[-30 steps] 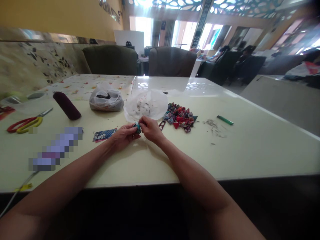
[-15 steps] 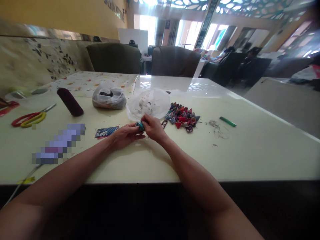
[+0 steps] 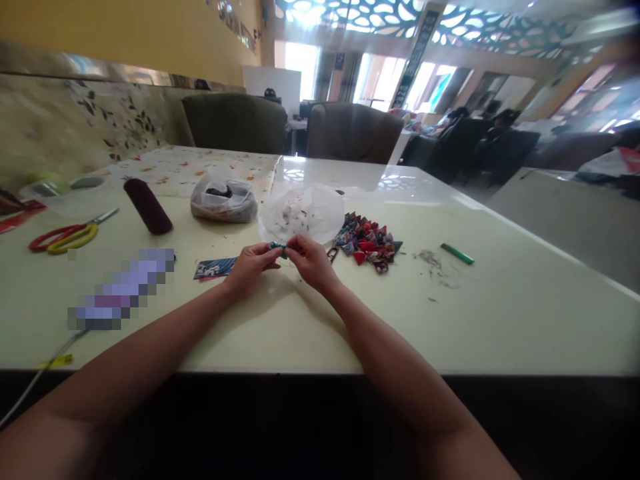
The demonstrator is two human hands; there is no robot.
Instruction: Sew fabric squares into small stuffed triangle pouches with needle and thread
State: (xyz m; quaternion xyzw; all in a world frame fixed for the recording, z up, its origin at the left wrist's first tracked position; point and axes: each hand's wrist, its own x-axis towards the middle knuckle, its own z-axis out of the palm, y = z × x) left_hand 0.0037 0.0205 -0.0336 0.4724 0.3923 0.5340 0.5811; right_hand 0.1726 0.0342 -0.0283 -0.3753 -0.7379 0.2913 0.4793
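Mostly teal, the small piece (image 3: 283,251) between the fingers (image 3: 297,245).

The left hand (image 3: 249,268) and right hand (image 3: 313,265) partly hide the small green piece (image 3: 278,247), its shape unclear. The left one also covers an end of the patterned blue strip (image 3: 213,268). Coarse pixels mask a lilac object (image 3: 125,287); a red item (image 3: 26,214) is cut by the left edge. Wall lettering (image 3: 235,23) is too blurred to read
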